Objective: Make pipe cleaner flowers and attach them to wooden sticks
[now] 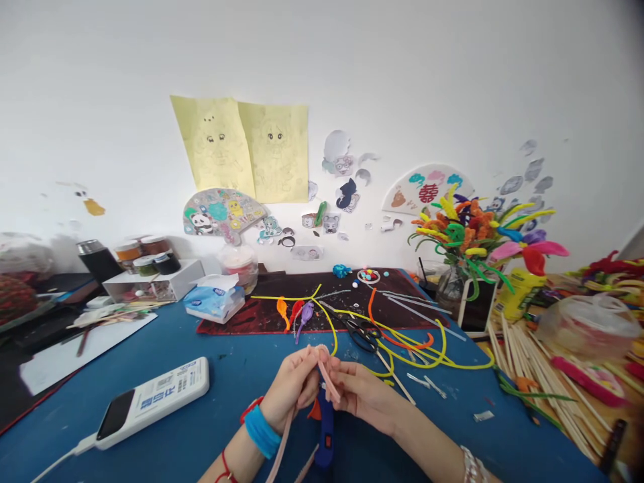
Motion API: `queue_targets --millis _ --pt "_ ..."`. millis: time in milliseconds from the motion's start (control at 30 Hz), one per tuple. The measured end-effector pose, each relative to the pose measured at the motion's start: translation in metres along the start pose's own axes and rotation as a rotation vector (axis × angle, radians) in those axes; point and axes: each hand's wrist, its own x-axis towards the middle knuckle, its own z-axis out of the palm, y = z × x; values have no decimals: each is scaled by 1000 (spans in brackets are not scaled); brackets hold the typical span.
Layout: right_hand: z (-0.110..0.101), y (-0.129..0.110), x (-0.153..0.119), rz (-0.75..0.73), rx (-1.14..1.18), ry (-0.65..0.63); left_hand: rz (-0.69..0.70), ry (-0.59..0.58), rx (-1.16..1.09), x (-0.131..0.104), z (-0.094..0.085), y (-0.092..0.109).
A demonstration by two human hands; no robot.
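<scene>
Both hands meet low in the middle of the head view. My left hand (293, 384), with a blue band at its wrist, is closed on a pale pink pipe cleaner (284, 443), whose length hangs down past the wrist. Facing it, my right hand (363, 396) pinches a folded part of the same pink strip between thumb and fingers. Under the hands lies a dark blue tool (327, 436) with a small red switch. A bit of orange (314, 410) shows beside it, partly hidden by my left hand.
Scissors (363, 333), yellow pipe cleaners (422, 362) and small orange, red and purple (304, 315) shapes lie beyond the hands. At left are a white power bank (155, 402) and tissues (215, 300). Wooden sticks (543, 382) and a flower-filled vase (451, 285) stand right.
</scene>
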Motion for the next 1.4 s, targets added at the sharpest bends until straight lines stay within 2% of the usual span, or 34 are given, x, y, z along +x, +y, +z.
queue_targets --millis 233,433,700,867,1000,1167,1233,1400 --pt "2 0 0 20 -21 11 3 -25 22 -2 0 2" --pt "1 -4 -4 -29 -171 -19 16 13 48 -2 -1 2" --pt "0 -5 -4 -71 -375 19 78 204 171 0 0 -7" --pt "5 -6 -4 -145 -633 53 65 291 205 3 -1 -11" --pt "8 -4 -3 -207 -787 91 143 357 297 5 -2 -13" --pt "6 4 -1 -300 -1049 182 280 336 353 4 0 -15" --pt "6 7 -2 -319 -1114 191 271 316 339 3 1 -16" --pt "10 9 -5 -310 -1107 173 176 321 153 5 3 -13"
